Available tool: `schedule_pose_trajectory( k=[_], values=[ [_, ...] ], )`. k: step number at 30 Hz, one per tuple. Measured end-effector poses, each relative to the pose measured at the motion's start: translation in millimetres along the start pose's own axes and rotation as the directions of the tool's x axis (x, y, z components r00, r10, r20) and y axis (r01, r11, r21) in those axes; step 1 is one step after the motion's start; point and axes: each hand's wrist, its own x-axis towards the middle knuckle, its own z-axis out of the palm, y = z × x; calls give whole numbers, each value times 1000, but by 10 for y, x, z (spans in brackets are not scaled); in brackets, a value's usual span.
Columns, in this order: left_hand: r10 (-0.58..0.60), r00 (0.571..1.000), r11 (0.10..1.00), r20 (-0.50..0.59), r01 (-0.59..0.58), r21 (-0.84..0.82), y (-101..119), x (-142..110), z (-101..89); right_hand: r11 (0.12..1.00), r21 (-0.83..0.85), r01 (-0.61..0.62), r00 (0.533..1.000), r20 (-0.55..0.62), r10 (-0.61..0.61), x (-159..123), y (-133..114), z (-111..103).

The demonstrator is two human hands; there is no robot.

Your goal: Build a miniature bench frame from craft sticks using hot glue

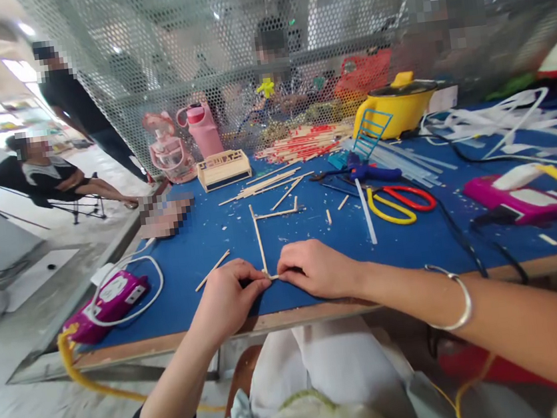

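Note:
Close to the table's front edge, my left hand (234, 293) pinches the lower corner of a small frame of thin wooden sticks (259, 243). My right hand (318, 268) is closed too, its fingertips pinching the short bottom stick beside that corner. The frame lies flat: one long upright stick, a crosswise stick (278, 214) from near its top, and a short stick (296, 203) at the crosspiece's far end. Left of the frame lies a loose stick (213, 270). Small cut pieces (329, 216) are scattered to the right. My fingers partly hide the bottom joint.
Behind the frame are loose sticks (260, 185) and a red-tipped stick pile (301, 143). Scissors (401, 203), a blue-handled glue gun (374, 170) and a yellow pot (398, 109) are to the right. Purple power strips (111, 306) sit at both sides. A perforated metal screen (221, 54) stands behind.

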Motion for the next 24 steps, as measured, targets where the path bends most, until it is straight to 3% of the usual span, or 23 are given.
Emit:
schedule_pose_trajectory(
  k=[6, 10, 16, 24],
  values=[
    [-13, 1000, 997, -1, 13, 77, -22, -18, -54, 1000, 24, -1, 1000, -7, 1, -1, 10, 5],
    [-26, 998, 997, 62, 21, 75, -47, -13, -109, 999, 40, -8, 1000, -16, 8, -5, 8, 2],
    [96, 990, 995, 100, -99, 24, 42, 41, -84, 999, 29, -27, 999, -22, 27, -12, -18, -5],
    [38, 992, 999, 117, -41, 27, 112, 105, -89, 999, -34, -14, 1000, -18, 14, -41, -13, -2]
  ],
)
